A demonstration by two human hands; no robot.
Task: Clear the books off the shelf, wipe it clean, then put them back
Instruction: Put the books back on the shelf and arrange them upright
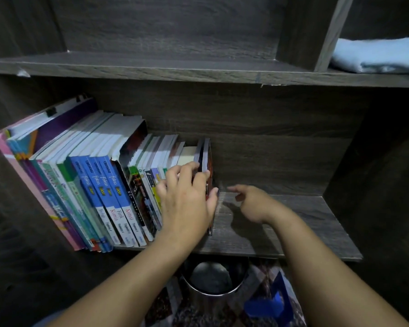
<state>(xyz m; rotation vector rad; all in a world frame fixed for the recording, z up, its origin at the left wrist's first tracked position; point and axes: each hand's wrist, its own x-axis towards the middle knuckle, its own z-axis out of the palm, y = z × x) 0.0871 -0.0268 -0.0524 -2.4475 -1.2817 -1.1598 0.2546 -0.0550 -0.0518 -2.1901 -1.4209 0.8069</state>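
Four blue Fokus books [109,185] left of the fingers [191,165]. One folded cloth [378,55] above them; one metal bin [213,279] below.

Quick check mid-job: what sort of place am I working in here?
Most likely a home bedroom or study nook. A dark wood-grain shelf unit holds a row of school books, a folded pale blue cloth lies in the upper compartment, and a metal bin and patterned rug sit below.

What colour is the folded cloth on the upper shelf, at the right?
Light blue; the folded cloth shows best in the head view.
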